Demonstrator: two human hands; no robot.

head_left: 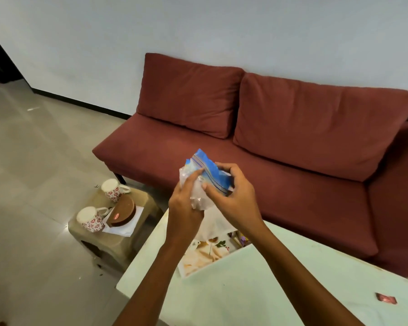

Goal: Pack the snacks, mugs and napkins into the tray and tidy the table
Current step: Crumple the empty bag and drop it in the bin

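Both hands hold a clear plastic zip bag with a blue top [207, 175] in the air above the white table [257, 290]. My left hand [185, 208] grips its crumpled lower part. My right hand [233, 196] pinches the blue strip. Under the hands lies a printed tray [205, 252] with a small snack packet [239, 238] at its far edge. Two white mugs with red flowers [112, 190] [91, 218] stand on a low stool [108, 234] to the left, beside a round brown holder [123, 212] resting on white napkins [125, 228].
A red sofa [257, 137] runs behind the table. A small red wrapper [386, 298] lies at the table's right edge. Grey tiled floor spreads to the left of the stool.
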